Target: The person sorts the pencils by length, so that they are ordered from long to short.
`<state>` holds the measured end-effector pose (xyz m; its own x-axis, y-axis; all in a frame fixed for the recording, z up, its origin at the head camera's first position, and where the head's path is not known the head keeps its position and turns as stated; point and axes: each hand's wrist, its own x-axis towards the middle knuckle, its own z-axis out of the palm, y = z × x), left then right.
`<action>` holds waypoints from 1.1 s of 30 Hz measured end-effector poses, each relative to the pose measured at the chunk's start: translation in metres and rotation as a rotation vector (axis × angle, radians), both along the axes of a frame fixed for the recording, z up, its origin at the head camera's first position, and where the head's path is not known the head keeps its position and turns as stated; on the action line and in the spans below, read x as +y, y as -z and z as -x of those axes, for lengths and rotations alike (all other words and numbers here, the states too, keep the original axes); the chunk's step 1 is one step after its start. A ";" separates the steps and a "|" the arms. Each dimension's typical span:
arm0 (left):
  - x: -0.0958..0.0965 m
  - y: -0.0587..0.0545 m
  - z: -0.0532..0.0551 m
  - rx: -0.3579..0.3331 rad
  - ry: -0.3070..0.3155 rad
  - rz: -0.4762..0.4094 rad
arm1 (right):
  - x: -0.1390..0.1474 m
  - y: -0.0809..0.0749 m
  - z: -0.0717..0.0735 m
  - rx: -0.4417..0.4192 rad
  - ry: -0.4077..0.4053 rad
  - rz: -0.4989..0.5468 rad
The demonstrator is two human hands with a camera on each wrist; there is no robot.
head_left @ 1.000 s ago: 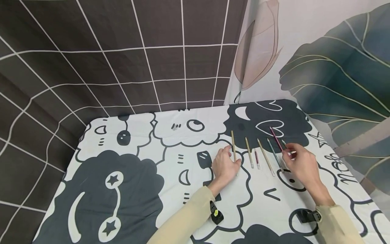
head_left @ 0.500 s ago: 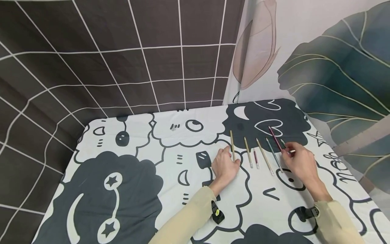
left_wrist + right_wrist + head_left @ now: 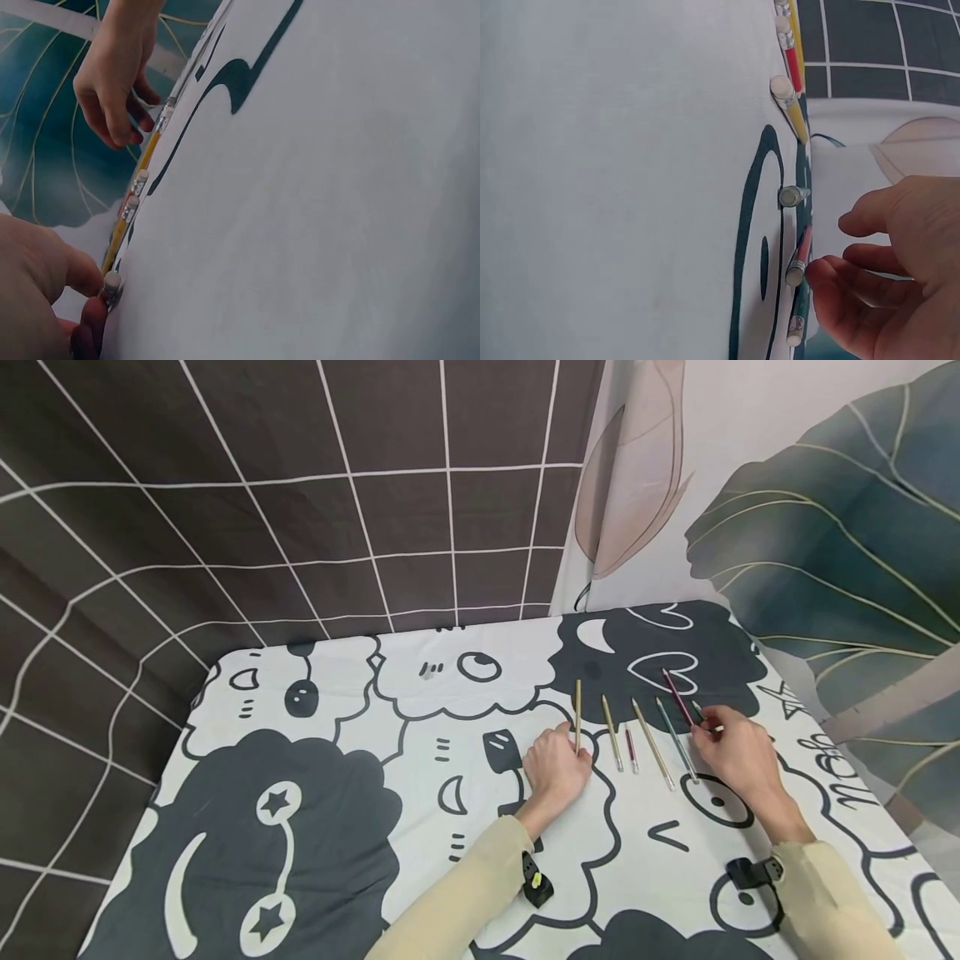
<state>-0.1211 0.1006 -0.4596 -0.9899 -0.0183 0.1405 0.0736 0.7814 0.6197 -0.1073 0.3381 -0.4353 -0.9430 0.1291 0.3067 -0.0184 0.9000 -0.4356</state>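
- the left hand [image 3: 557, 768] pinches the leftmost yellow pencil [image 3: 578, 710] by its eraser end between thumb and finger; the pencil lies pointing toward the far edge of the cloth [image 3: 465, 735].
- the right hand [image 3: 742, 760] is loosely curled, thumb and fingers apart, close by the dark red pencil [image 3: 677, 695] and the green pencil [image 3: 797, 322]; whether a fingertip touches the dark red one, i cannot tell.
- between the hands lie a second yellow pencil [image 3: 611, 731], a short red pencil [image 3: 632, 750], a third yellow pencil [image 3: 651, 742] and a teal pencil [image 3: 675, 739], with narrow gaps.
- script lettering [image 3: 836, 772] runs near the cloth's right edge, too slanted to read surely.
- beyond the tips, the far edge meets a dark gridded hanging [image 3: 285, 527]; left of the left hand the cloth spreads wide.
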 end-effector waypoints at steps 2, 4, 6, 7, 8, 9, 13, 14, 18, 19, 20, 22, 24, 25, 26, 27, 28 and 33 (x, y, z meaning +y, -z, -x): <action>0.000 0.000 0.000 0.007 0.003 -0.003 | -0.001 0.000 0.000 -0.016 0.004 -0.006; 0.000 0.000 0.000 0.013 0.006 -0.007 | -0.001 0.000 0.001 -0.030 0.006 -0.011; -0.001 -0.001 0.000 0.020 0.010 -0.010 | -0.001 -0.001 0.001 -0.043 0.008 -0.016; -0.001 0.000 0.000 0.025 0.011 -0.008 | -0.001 -0.001 0.002 -0.049 0.010 -0.019; -0.001 0.000 -0.001 0.029 0.013 -0.009 | -0.001 -0.001 0.002 -0.056 0.011 -0.022; -0.002 -0.001 -0.001 0.032 0.016 -0.009 | -0.001 0.000 0.002 -0.063 0.013 -0.025; -0.003 -0.001 -0.001 0.037 0.020 -0.011 | -0.001 0.001 0.005 -0.089 0.016 -0.030; -0.003 -0.002 -0.001 0.036 0.022 -0.017 | 0.000 0.001 0.005 -0.095 0.016 -0.031; -0.004 -0.003 0.000 0.029 0.031 -0.043 | 0.001 0.003 0.007 -0.106 0.008 -0.031; -0.005 -0.003 0.000 0.030 0.034 -0.050 | 0.001 0.003 0.008 -0.108 0.005 -0.031; -0.005 -0.003 0.000 0.034 0.036 -0.059 | 0.002 0.003 0.009 -0.110 0.001 -0.030; -0.006 -0.002 0.001 0.043 0.040 -0.078 | 0.002 0.004 0.010 -0.112 -0.008 -0.031; -0.007 -0.001 0.001 0.057 0.045 -0.096 | 0.003 0.004 0.011 -0.117 -0.013 -0.034; -0.008 -0.001 0.001 0.062 0.048 -0.107 | 0.003 0.005 0.012 -0.119 -0.015 -0.036; -0.009 -0.001 0.001 0.067 0.050 -0.113 | 0.003 0.005 0.012 -0.121 -0.015 -0.037; -0.009 -0.001 0.001 0.069 0.052 -0.122 | 0.003 0.005 0.013 -0.126 -0.014 -0.039; -0.010 -0.001 0.001 0.070 0.055 -0.133 | 0.003 0.006 0.013 -0.134 -0.012 -0.039; -0.010 -0.001 0.001 0.062 0.052 -0.166 | 0.003 0.007 0.015 -0.162 -0.004 -0.038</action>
